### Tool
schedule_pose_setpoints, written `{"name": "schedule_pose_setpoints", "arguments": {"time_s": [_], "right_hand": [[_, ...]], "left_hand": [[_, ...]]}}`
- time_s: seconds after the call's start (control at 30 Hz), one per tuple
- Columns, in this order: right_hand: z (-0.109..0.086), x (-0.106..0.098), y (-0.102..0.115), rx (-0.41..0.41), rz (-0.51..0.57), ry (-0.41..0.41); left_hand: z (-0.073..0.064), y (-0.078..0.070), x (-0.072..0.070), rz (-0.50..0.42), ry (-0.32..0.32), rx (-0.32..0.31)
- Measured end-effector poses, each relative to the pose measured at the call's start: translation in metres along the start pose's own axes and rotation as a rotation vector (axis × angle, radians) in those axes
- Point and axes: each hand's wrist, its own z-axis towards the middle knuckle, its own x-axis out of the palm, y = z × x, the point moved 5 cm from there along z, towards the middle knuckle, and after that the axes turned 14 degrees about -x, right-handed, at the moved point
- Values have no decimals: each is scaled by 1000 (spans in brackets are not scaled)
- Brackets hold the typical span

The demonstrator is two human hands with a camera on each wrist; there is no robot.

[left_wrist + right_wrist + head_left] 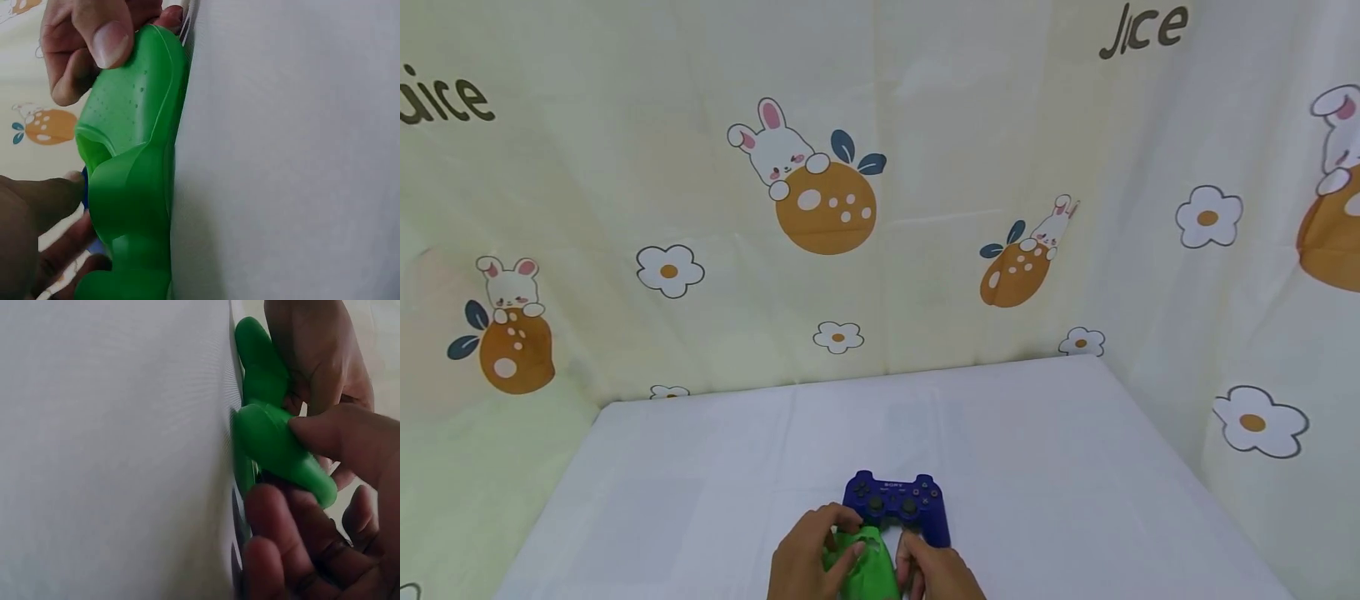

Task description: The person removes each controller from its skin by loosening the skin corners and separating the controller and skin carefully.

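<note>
A green rubbery controller cover, soft with cut-out openings and small raised dots, lies low on the table at the near edge of the head view. My left hand grips its left side, thumb and curled fingers around the openings. On the other side my right hand pinches one handle end; in the right wrist view its thumb presses the green cover from above, fingers below. Just beyond both hands lies a blue game controller, buttons and sticks up, its left handle partly hidden.
A white cloth covers the table. Behind and at the sides hangs a cream curtain printed with rabbits, oranges and flowers, meeting the table's back edge.
</note>
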Motion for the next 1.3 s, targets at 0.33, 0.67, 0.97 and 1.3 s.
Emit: {"name": "schedule_pose_setpoints", "arguments": {"time_s": [0.33, 0.67, 0.97, 1.3], "right_hand": [[-2, 13, -15, -85, 61, 3], [-2, 12, -12, -95, 19, 92], [-3, -1, 2, 37, -10, 37], [-1, 0, 7, 79, 76, 76]], "left_hand": [[5, 3, 3, -5, 19, -51], [0, 0, -1, 8, 87, -45], [-18, 9, -41, -7, -176, 22], [-23, 75, -65, 7, 149, -459]]}}
